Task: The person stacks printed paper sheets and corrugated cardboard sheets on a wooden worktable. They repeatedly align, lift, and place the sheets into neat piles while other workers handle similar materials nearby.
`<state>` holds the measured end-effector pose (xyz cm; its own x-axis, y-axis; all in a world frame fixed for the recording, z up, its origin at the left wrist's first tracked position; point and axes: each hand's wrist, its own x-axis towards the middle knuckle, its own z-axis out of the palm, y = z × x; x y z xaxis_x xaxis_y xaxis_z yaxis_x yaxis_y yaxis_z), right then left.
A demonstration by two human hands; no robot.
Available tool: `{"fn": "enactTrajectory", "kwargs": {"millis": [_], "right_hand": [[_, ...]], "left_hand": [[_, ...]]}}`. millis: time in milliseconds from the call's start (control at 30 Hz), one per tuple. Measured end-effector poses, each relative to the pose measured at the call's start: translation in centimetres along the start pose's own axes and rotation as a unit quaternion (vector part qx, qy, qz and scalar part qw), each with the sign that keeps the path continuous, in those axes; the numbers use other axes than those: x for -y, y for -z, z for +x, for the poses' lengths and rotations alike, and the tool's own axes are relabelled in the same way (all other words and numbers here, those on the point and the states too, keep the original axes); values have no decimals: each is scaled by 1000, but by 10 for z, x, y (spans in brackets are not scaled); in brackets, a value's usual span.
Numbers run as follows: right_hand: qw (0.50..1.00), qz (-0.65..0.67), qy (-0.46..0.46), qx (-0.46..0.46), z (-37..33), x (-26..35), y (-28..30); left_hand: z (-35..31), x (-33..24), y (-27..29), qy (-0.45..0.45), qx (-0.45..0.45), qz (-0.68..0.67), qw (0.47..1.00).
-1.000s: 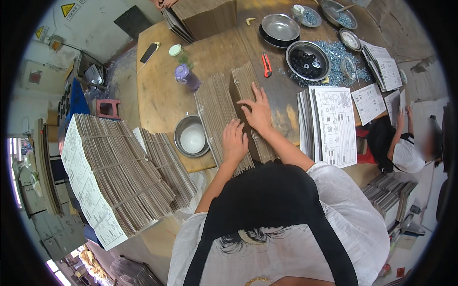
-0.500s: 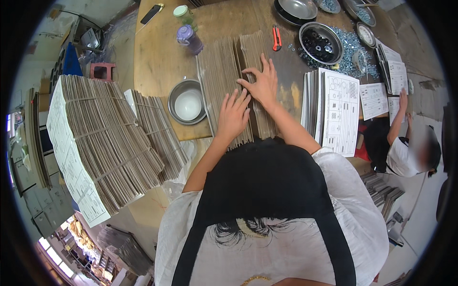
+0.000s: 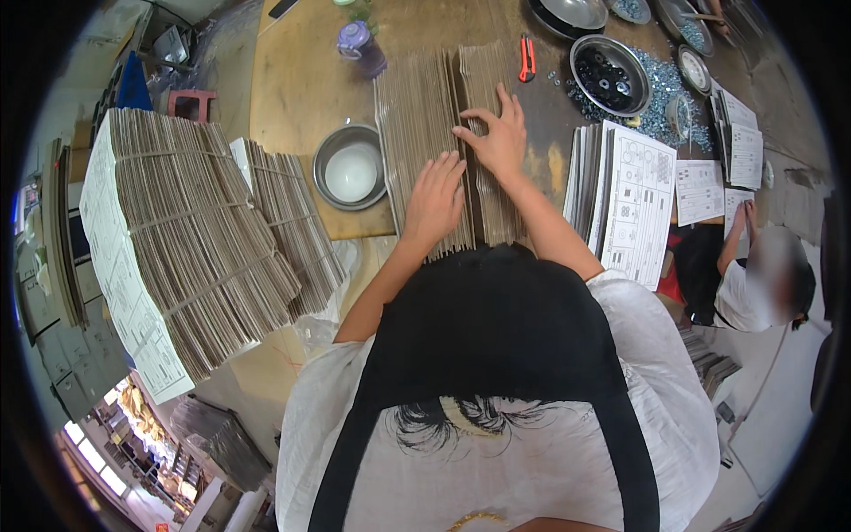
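My left hand (image 3: 434, 202) lies with outstretched fingers on the left block of brown cardboard sheets (image 3: 412, 115), which stand on edge in a dense row. Over the narrower right block of cardboard sheets (image 3: 486, 73), my right hand (image 3: 499, 142) is spread. Its thumb and forefinger are apart and reach to the dark gap between the two blocks. Neither hand has a sheet visibly gripped. The near ends of both blocks touch or come close to my black apron (image 3: 496, 328).
Tied cardboard stacks (image 3: 204, 230) stand at left, beside a metal bowl (image 3: 350, 204) holding something white. A purple bottle (image 3: 362, 49) and red cutter (image 3: 527, 58) lie beyond. Printed sheets (image 3: 634, 204), a bowl of black rings (image 3: 610, 78) and a co-worker (image 3: 740, 284) are at right.
The whole view has shifted slightly. My hands stay on the blocks, with only small finger movements. The co-worker's raised hand has come down toward the lower sheet.
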<state>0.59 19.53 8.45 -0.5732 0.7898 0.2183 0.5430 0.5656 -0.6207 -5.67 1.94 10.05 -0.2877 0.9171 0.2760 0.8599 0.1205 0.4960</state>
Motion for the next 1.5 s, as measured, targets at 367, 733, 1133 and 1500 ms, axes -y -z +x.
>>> {"fn": "enactTrajectory", "kwargs": {"millis": [367,733,1133,1500], "right_hand": [[1000,4,-3,10,1,-9,2],[999,-30,25,0,-1,-9,1],[999,-20,32,2,-1,-10,3],[1000,4,22,14,-1,-7,6]], "left_hand": [[0,3,-1,-1,-22,4,1000],[3,1,0,-16,7,42,999],[5,0,1,-17,-1,45,999],[2,0,1,4,18,28,999]]}}
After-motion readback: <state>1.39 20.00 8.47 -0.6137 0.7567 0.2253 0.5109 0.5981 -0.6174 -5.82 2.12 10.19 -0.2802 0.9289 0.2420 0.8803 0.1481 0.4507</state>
